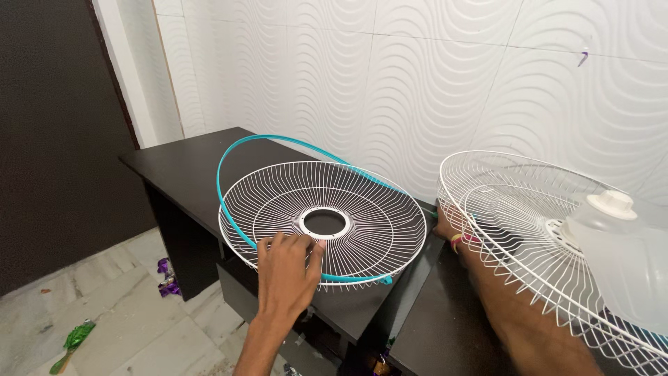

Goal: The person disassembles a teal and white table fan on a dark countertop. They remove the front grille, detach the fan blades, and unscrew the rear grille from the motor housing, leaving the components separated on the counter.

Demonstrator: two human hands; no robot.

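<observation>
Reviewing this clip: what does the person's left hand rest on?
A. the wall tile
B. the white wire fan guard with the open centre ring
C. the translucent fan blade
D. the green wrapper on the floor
B: the left hand lies flat on the white wire fan guard, fingertips beside its centre ring.

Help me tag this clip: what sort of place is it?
Probably a small fan assembly or repair room: white wire fan guards, a dark worktable, wavy white wall tiles and scraps on the floor.
</observation>
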